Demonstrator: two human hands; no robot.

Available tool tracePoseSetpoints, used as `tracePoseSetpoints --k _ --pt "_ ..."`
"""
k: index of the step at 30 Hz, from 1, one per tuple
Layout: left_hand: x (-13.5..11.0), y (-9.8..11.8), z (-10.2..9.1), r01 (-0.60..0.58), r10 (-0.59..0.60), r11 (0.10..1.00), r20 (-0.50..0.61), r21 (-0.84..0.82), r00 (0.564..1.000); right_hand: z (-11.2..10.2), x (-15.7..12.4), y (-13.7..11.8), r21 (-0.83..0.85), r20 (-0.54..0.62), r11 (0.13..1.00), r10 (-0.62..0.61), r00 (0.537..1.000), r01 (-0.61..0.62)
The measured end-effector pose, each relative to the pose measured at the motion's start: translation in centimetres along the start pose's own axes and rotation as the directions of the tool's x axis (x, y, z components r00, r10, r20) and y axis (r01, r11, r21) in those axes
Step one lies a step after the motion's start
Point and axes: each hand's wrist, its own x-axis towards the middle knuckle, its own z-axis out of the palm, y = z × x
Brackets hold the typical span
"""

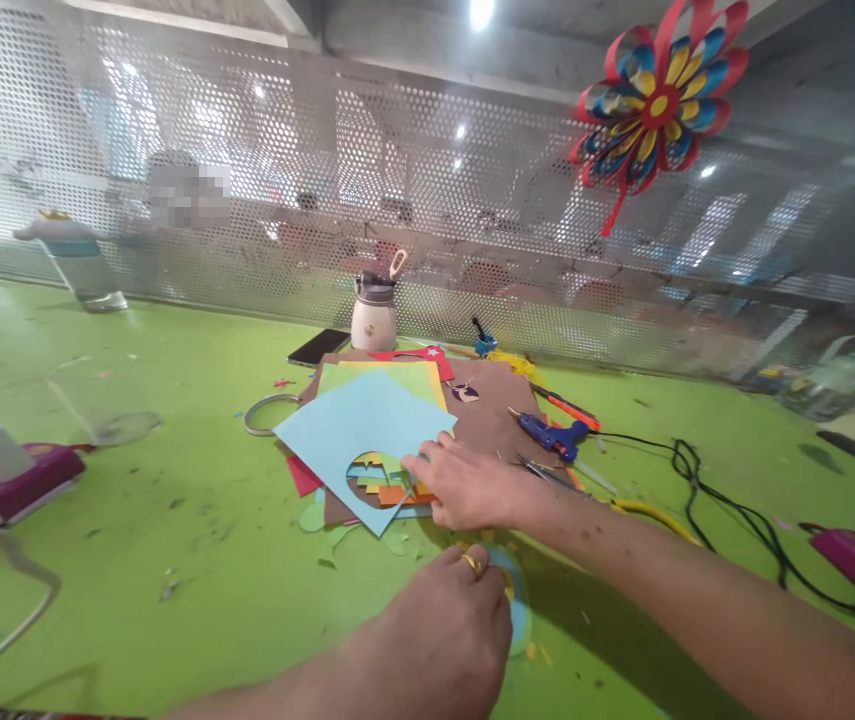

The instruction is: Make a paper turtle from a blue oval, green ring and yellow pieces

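My left hand (446, 630) is closed, knuckles up, low on the green table. It rests against a round light-blue paper piece (519, 610) with yellow bits at its middle; the fingertips are hidden beneath the hand. My right hand (464, 482) reaches in with fingers apart over the edge of a light-blue paper sheet (359, 415), beside the round hole cut in it. Through that hole and next to my fingers show folded paper strips (393, 493) in orange, yellow, green and blue. Under the sheet lie yellow-green paper and brown card (498, 400).
A blue glue gun (554, 436) with a black cord lies right of the papers, near scissors and a yellow-handled tool (656, 518). Behind stand a white bottle (374, 318) and a phone (320, 346). A tape ring (266, 412) and a purple power strip (18, 485) are left.
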Motion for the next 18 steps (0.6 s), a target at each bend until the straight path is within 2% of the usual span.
tracePoseSetpoints --k 6,14,18 --pt "0.03 -0.06 -0.02 -0.006 0.006 1.000 -0.011 -0.011 1.000 0.78 0.60 0.18 -0.004 -0.030 0.998 0.056 0.998 -0.056" --pt "0.07 -0.01 0.28 0.010 -0.010 1.000 -0.014 -0.003 1.000 0.21 0.20 -0.03 0.056 -0.041 0.995 0.087 0.995 -0.085" --pt "0.08 -0.21 0.72 0.030 -0.030 0.999 -0.029 -0.017 0.999 0.00 1.05 -0.21 0.092 -0.064 0.989 0.123 0.990 -0.117"
